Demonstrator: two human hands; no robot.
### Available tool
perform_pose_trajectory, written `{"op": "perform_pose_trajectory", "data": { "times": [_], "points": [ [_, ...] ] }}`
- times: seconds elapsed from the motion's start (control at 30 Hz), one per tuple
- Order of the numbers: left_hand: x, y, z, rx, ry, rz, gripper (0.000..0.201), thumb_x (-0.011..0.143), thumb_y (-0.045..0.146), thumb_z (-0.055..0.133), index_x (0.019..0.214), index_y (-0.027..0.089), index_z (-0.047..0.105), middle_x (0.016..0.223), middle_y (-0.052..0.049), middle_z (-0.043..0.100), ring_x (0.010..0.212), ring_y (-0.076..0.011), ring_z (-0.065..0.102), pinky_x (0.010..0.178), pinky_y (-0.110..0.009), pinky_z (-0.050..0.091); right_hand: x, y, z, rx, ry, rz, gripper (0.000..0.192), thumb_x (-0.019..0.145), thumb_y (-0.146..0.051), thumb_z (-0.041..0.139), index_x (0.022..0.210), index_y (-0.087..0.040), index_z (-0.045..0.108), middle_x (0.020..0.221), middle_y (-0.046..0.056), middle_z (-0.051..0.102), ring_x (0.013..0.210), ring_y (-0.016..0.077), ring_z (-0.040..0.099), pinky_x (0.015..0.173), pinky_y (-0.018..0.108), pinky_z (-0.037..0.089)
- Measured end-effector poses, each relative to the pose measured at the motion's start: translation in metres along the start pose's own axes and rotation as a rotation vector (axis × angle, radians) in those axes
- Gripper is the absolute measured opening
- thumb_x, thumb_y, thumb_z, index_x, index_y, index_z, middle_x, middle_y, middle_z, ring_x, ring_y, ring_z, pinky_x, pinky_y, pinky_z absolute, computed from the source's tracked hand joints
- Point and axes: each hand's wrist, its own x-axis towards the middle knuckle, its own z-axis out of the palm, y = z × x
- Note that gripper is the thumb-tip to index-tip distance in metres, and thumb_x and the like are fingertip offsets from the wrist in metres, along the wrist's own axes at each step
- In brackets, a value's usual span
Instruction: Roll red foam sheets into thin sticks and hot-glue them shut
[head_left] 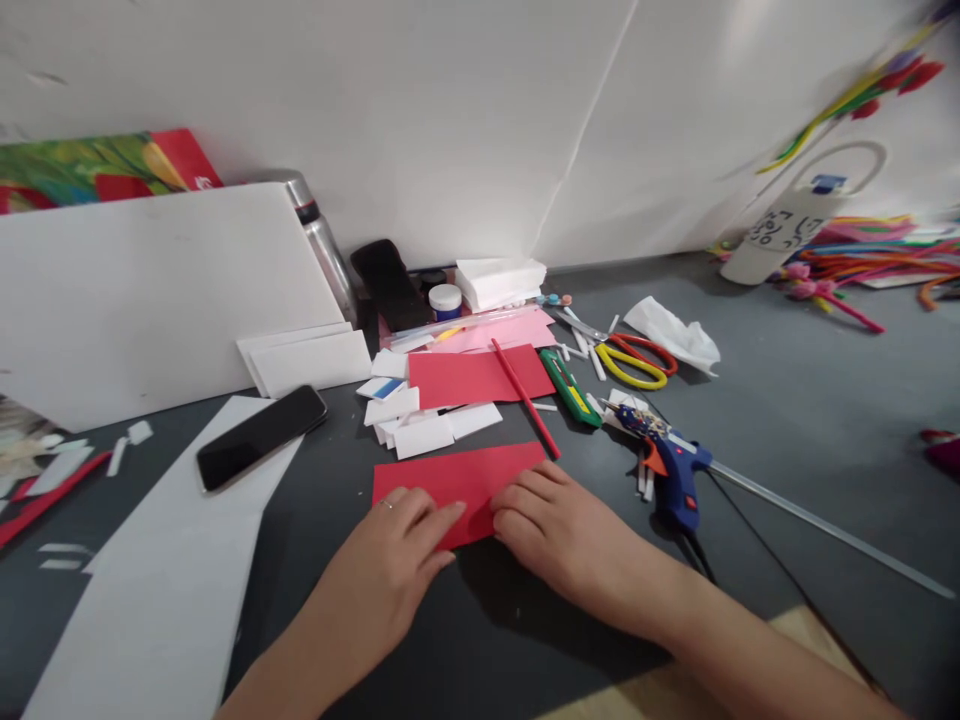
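Head view: left hand and right hand both flat, fingers spread loosely, pressing down on red paper sheet lying on dark table. Nothing gripped. Red pencil just beyond right fingers; blue glue gun right of them; phone beyond left hand.

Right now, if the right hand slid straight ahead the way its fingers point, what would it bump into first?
The right hand lies on the red paper, fingers aimed left toward the left hand. Going straight on, it would probably meet the left hand's fingertips first, since they sit just across a small gap on the same sheet.
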Motion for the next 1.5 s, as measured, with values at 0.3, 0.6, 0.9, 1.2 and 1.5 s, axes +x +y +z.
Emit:
{"op": "perform_pose_trajectory", "data": {
  "times": [0.3, 0.6, 0.9, 1.2, 1.5],
  "points": [
    [0.002, 0.004, 0.011, 0.017, 0.076, 0.102, 0.028, 0.098, 0.007, 0.038, 0.109, 0.016, 0.063, 0.106, -0.009, 0.062, 0.093, -0.0238, 0.055, 0.085, -0.043, 0.050, 0.002, 0.001, 0.013, -0.027, 0.063, -0.005, 0.011, 0.100, -0.015, 0.049, 0.097, -0.015, 0.059, 0.110, 0.009, 0.064, 0.096, 0.0215, 0.055, 0.088, 0.037, 0.040],
    [0.007, -0.009, 0.003, -0.159, 0.068, -0.101, 0.021, 0.101, 0.025, 0.048, 0.090, 0.019, 0.065, 0.090, -0.004, 0.065, 0.086, -0.0213, 0.059, 0.080, -0.037, 0.047, 0.004, 0.003, 0.016, 0.119, 0.186, 0.094, 0.013, 0.099, -0.013, 0.047, 0.097, -0.013, 0.060, 0.090, 0.008, 0.065, 0.084, 0.0198, 0.057, 0.078, 0.032, 0.044],
    [0.003, -0.023, -0.010, -0.321, 0.064, -0.342, 0.023, 0.099, 0.024, 0.047, 0.090, 0.024, 0.068, 0.093, 0.000, 0.068, 0.089, -0.0175, 0.063, 0.082, -0.030, 0.046, 0.005, 0.009, 0.016, 0.169, 0.149, 0.205, 0.014, 0.099, -0.012, 0.047, 0.100, -0.012, 0.061, 0.092, 0.011, 0.064, 0.085, 0.0222, 0.059, 0.080, 0.036, 0.048],
    [0.005, -0.015, 0.003, 0.007, 0.081, -0.268, 0.026, 0.100, 0.014, 0.036, 0.092, 0.019, 0.061, 0.092, -0.006, 0.062, 0.087, -0.0226, 0.059, 0.081, -0.038, 0.048, 0.006, 0.008, 0.020, 0.037, 0.103, 0.237, 0.016, 0.098, -0.012, 0.048, 0.104, -0.012, 0.063, 0.094, 0.010, 0.063, 0.089, 0.0243, 0.058, 0.084, 0.039, 0.045],
    [-0.006, -0.003, 0.009, 0.454, 0.269, -0.006, 0.039, 0.089, 0.000, 0.039, 0.116, 0.011, 0.065, 0.114, -0.015, 0.068, 0.105, -0.0297, 0.061, 0.090, -0.046, 0.051, 0.007, 0.005, 0.011, -0.092, 0.027, 0.168, 0.027, 0.095, -0.007, 0.051, 0.118, -0.016, 0.063, 0.099, 0.009, 0.063, 0.092, 0.0247, 0.058, 0.085, 0.040, 0.040]
  ]
}}
